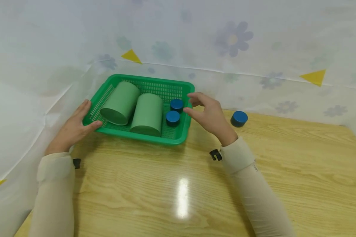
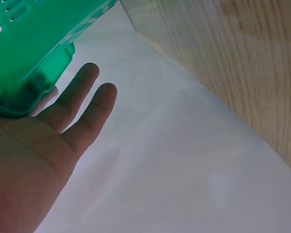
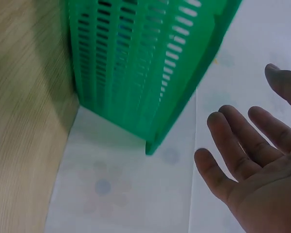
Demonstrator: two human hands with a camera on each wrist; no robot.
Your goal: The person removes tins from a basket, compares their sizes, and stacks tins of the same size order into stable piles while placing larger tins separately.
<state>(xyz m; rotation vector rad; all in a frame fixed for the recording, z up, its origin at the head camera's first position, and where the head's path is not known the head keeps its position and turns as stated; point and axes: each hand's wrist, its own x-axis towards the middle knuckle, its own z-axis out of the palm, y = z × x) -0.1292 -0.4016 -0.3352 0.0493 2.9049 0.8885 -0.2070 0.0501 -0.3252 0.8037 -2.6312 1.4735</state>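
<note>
A green plastic basket (image 1: 142, 139) holds two light green cylinders (image 1: 123, 100) lying on their sides and two short blue cylinders (image 1: 173, 118) standing at its right end. My left hand (image 1: 72, 128) touches the basket's left end, its thumb over the front left rim; the left wrist view shows extended fingers (image 2: 94, 114) outside the wall. At the right end my right hand (image 1: 209, 115) hovers beside the rim, holding nothing. From the right wrist, its spread fingers (image 3: 228, 145) stand apart from the slotted basket wall (image 3: 121, 63). The cylinders are largely hidden in both wrist views.
Another short blue cylinder (image 1: 239, 118) stands on the wood-grain table (image 1: 136, 184), right of my right hand. Behind the table hangs a white flower-print sheet (image 1: 178, 39) with yellow triangular pieces (image 1: 313, 78) on it. The sheet also runs along the left side.
</note>
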